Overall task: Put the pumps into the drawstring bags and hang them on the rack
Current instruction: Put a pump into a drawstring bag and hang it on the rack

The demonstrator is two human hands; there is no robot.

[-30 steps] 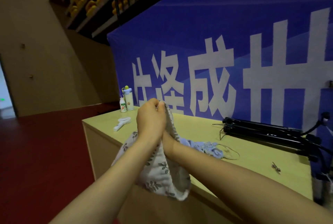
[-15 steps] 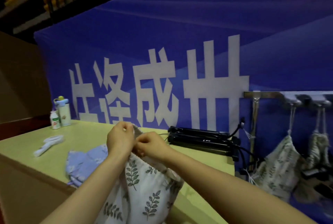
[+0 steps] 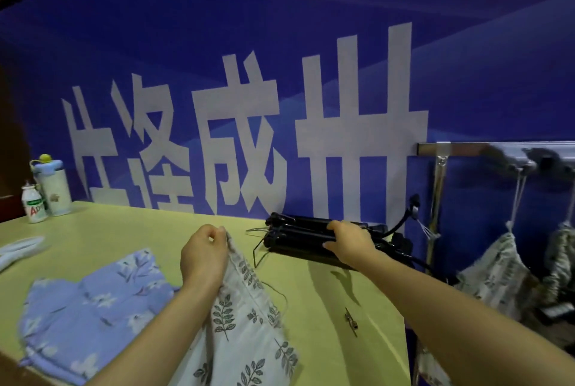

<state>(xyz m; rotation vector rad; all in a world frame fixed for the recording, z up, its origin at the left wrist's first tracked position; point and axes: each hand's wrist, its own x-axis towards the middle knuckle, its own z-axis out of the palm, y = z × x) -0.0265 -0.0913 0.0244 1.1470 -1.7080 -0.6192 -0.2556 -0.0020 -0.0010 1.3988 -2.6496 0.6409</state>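
My left hand [image 3: 203, 256] pinches the top hem of a white leaf-print drawstring bag [image 3: 245, 332], which hangs over the table's front edge. My right hand [image 3: 348, 241] reaches across and grips a black pump [image 3: 298, 238] lying with another at the back of the table. A blue flowered bag [image 3: 90, 308] lies flat on the left. The metal rack [image 3: 466, 149] stands to the right, with two filled leaf-print bags [image 3: 494, 273] hanging from its hooks.
The yellow-green table [image 3: 124, 230] carries a white bottle [image 3: 53, 186] and a small drink bottle [image 3: 32, 205] at its far left corner, a white object [image 3: 18, 249] at the left edge and a small clip [image 3: 351, 320] near the right. A blue banner stands behind.
My right hand let go of the leaf-print bag and moved right onto the black pump. The view swung right, bringing the rack further in.
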